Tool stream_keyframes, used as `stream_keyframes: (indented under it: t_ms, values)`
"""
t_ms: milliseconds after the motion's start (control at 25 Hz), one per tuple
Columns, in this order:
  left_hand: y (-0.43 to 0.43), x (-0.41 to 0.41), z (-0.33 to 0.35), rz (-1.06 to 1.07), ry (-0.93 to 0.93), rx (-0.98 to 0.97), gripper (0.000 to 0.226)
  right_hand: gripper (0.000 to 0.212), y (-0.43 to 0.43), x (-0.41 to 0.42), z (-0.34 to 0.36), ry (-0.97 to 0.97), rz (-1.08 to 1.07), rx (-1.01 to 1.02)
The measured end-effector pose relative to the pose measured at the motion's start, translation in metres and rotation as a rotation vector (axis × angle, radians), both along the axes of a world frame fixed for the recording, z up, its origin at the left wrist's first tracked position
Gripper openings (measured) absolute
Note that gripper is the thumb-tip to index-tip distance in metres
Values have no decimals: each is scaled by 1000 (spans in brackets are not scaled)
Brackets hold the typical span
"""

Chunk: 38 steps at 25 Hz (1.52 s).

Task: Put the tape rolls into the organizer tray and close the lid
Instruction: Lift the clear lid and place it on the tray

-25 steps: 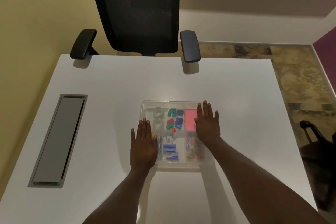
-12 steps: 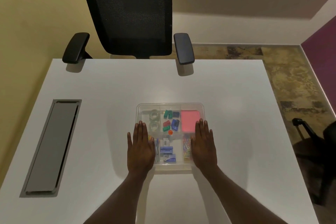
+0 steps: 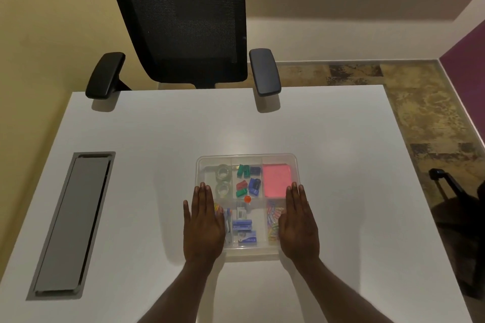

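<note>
A clear plastic organizer tray [image 3: 246, 158] sits on the white table with its transparent lid lying flat over it. Two clear tape rolls [image 3: 223, 180] show through the lid in the far left compartment, one behind the other. My left hand [image 3: 203, 223] lies flat, palm down, on the lid's near left part. On the near right part my right hand [image 3: 298, 221] rests the same way, fingers straight and together. Neither hand holds anything.
Other compartments hold coloured clips, a pink pad [image 3: 277, 183], blue staple boxes [image 3: 242, 225] and paper clips. A grey cable hatch [image 3: 70, 223] is set in the table [image 3: 157, 139] at the left. A black office chair [image 3: 183, 21] stands at the far edge.
Both hands slid back toward me along the lid, the right one from the far right part to the near right. The view also shifted slightly.
</note>
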State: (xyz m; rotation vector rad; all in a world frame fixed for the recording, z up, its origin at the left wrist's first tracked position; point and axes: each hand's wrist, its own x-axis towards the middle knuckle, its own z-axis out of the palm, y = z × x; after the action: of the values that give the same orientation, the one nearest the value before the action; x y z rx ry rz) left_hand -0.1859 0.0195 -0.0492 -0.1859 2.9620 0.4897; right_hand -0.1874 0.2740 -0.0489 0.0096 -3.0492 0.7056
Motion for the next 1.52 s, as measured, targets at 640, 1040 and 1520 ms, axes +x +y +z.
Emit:
stream_keyframes:
  t_ms: [640,1040,1520]
  values:
    - [21,29,35,-218,-42,46,69,73,-33,30,28,24,208,0]
    - [46,60,55,-379,-241,-96,92,90,-52,65,20,-202,339,240]
    - [46,44,48,-287,-209,-78,79,83,-53,48,19,-115,312,163]
